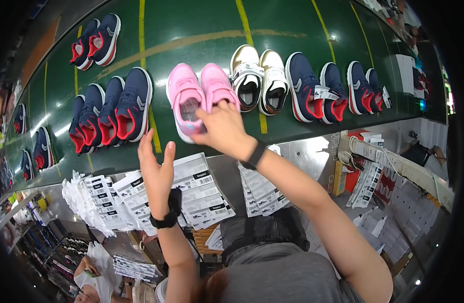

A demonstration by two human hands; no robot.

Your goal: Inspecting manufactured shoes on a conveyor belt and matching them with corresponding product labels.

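My right hand (pixel 223 127) grips a pair of pink shoes (pixel 185 91) at their heel ends, thumb on the left shoe and fingers inside the right one. The pair stands on the green surface (pixel 191 43), toes pointing away from me. At the near edge, left of the pink pair, my left hand (pixel 157 169) is open, thumb and fingers apart, holding nothing. Just right of the pink pair stand white and gold shoes (pixel 247 70) with a paper tag across the left one. Navy shoes (pixel 133 98) with red linings stand beyond my left fingertips.
More navy shoes (pixel 304 81), some tagged, line the right side; another pair (pixel 106 40) sits far left. Printed label sheets (pixel 199 189) hang along the near metal edge. A white rail with cables (pixel 393 161) juts out at right. Another person (pixel 93 272) is at lower left.
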